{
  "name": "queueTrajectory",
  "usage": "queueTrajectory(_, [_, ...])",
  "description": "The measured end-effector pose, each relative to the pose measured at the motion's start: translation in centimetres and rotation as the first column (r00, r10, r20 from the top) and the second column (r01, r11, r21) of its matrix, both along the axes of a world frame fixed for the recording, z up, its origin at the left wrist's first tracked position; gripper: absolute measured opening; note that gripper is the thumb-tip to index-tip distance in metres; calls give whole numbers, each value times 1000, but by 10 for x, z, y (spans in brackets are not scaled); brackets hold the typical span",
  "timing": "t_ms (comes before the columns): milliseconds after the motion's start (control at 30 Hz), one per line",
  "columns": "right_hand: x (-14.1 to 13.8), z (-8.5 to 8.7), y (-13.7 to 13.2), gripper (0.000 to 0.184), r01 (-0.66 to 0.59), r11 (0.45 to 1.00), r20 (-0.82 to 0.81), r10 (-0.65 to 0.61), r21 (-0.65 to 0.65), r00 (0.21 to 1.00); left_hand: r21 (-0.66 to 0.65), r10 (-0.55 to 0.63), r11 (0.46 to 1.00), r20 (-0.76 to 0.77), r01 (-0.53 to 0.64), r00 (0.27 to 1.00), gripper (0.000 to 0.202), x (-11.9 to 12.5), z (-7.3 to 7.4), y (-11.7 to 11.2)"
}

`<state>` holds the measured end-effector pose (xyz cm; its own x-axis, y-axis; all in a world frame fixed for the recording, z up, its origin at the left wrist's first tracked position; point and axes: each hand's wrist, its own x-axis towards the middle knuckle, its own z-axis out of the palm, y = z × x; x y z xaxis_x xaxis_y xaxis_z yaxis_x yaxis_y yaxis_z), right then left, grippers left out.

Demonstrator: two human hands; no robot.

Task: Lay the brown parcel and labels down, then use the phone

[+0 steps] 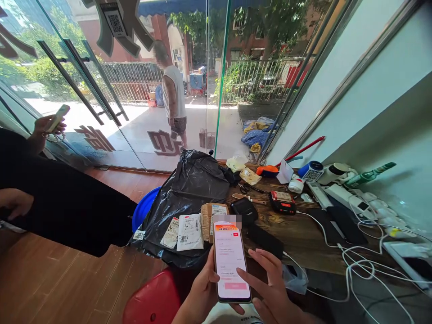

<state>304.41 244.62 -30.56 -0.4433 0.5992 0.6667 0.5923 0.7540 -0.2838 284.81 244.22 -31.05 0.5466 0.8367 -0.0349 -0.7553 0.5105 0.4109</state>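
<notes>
A smartphone (232, 265) with a lit white and orange screen is held up in front of me. My left hand (204, 281) wraps round its left edge and lower back. My right hand (270, 279) has its fingers apart, the index fingertip over the lower right of the screen; whether it touches the glass I cannot tell. Just beyond the phone lie a small cardboard box (206, 220) and a white parcel labelled 3002 (191, 231), on a large black plastic bag (199, 180). A smaller labelled packet (170, 234) rests left of them.
A person in black (67, 189) stands at left, a phone (58, 118) in one hand. Another person (174, 90) is outside the glass doors. The wooden table (303, 234) bears a black pouch (243, 210), a red device (282, 202) and white cables (366, 265). A red stool (153, 299) stands below.
</notes>
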Motion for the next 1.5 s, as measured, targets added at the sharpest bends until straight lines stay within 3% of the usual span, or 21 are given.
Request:
queueTrajectory(200, [-1, 2, 2, 41, 44, 998, -42, -42, 46, 998, 76, -16, 997, 64, 12, 998, 65, -1, -3, 3])
queueTrajectory(400, [-3, 3, 5, 41, 67, 994, -145, -53, 91, 988, 83, 110, 989, 104, -119, 989, 65, 7, -1, 5])
queueTrajectory(533, [0, 5, 4, 40, 68, 994, -135, -57, 81, 989, 44, 64, 997, 0, -64, 998, 75, 6, -5, 5])
queueTrajectory(733, [-6, 16, 5, 44, 33, 998, -137, -24, 61, 990, -19, 11, 1000, -100, -13, 995, 89, 3, 14, 6])
queueTrajectory(1000, [-13, 18, 7, 48, 100, 993, -158, -109, -64, 981, -58, 27, 998, -123, -35, 992, 87, 3, 11, -3])
queueTrajectory(1200, [-17, 20, 8, 52, 121, 975, -170, -153, -185, 974, -31, -3, 1000, -118, -1, 993, 87, 2, 20, -6])
queueTrajectory(1500, [-29, 21, 7, 51, 108, 972, -198, -151, -209, 969, -56, -5, 998, -111, -1, 994, 86, -7, 15, -8])
